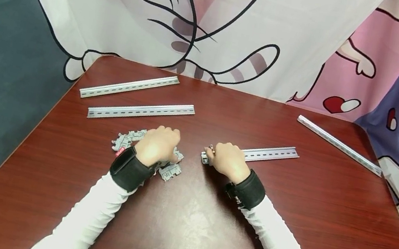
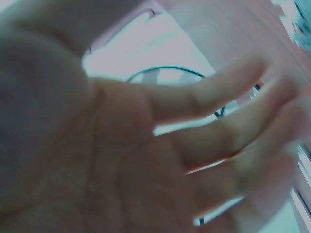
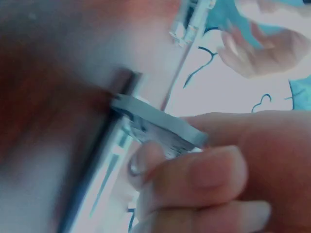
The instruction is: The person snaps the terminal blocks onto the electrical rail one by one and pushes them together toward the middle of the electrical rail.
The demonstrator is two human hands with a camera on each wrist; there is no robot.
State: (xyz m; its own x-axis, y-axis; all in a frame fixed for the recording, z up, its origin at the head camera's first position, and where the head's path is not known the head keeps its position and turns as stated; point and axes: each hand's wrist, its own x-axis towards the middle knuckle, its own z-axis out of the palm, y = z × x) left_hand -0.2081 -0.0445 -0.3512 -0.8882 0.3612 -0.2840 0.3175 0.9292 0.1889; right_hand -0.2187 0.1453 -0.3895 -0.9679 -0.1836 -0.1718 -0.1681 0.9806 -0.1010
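Note:
My left hand [image 1: 159, 143] hovers over a pile of small grey plastic clips [image 1: 128, 137] on the dark red table [image 1: 187, 223]. In the left wrist view its fingers [image 2: 209, 97] are spread and loosely straight, with nothing in the palm. My right hand [image 1: 211, 154] pinches one grey clip [image 3: 155, 121] between thumb and fingers. It holds the clip against the left end of a short slotted metal rail [image 1: 271, 153]. The rail [image 3: 97, 179] runs under the clip in the right wrist view.
Two more metal rails [image 1: 129, 86] [image 1: 141, 110] lie at the far left, and a longer rail [image 1: 338, 144] lies at the far right. A cartoon-printed cloth [image 1: 201, 19] hangs behind the table's far edge. Dark floor is on the left.

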